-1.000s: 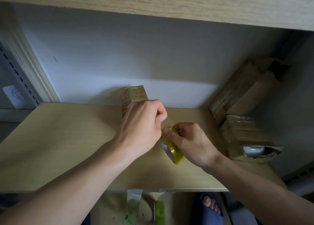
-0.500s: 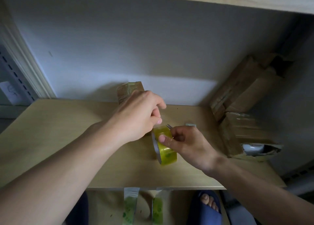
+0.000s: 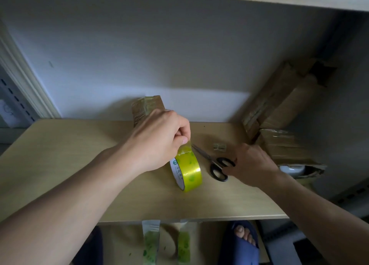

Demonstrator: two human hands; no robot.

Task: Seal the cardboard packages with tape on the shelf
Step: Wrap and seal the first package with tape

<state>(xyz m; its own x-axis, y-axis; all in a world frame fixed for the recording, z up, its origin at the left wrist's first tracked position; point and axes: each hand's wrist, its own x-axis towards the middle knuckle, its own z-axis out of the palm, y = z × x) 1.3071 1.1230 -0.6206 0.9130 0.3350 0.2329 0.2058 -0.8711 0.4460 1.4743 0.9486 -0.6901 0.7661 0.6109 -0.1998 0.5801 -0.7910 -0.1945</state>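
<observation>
A yellow-green roll of clear tape (image 3: 187, 171) stands on its edge in the middle of the wooden shelf (image 3: 69, 154). My left hand (image 3: 159, 138) pinches the free end of the tape just above the roll. Black-handled scissors (image 3: 216, 165) lie on the shelf to the right of the roll. My right hand (image 3: 251, 164) rests at the scissor handles, fingers touching them. A small taped cardboard package (image 3: 146, 106) stands against the back wall, partly hidden behind my left hand.
Several cardboard packages (image 3: 279, 108) are stacked at the right end of the shelf, one torn open at its front (image 3: 295, 169). A small scrap of tape (image 3: 219, 146) lies behind the scissors. Two tape strips (image 3: 150, 242) hang from the shelf's front edge. A foot in a blue slipper (image 3: 242, 242) shows below.
My right hand let go of the roll and moved right to the scissor handles. My left hand still pinches the tape end, and the roll now stands alone on the shelf.
</observation>
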